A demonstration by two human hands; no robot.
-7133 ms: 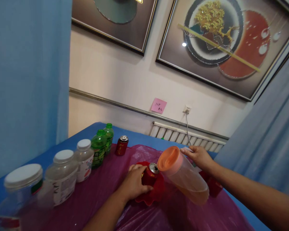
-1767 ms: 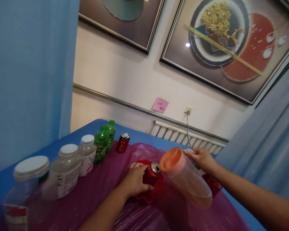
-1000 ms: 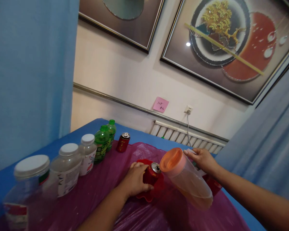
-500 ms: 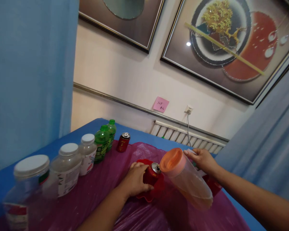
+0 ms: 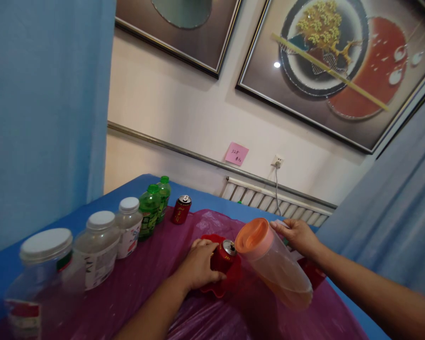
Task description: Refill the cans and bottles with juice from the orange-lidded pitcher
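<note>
Left fingers [image 5: 217, 276] are clamping the likely dentable can [image 5: 222, 259], right fingers [image 5: 284, 231] the probably heavier jug [image 5: 278, 271] by its handle [image 5: 282, 223].

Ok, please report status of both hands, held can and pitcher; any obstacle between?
Left fingers around red metal can. Right fingers on white handle of tilted clear plastic pitcher. Round orange lid near can's silver top, contact unclear. No obstacle visible between.
</note>
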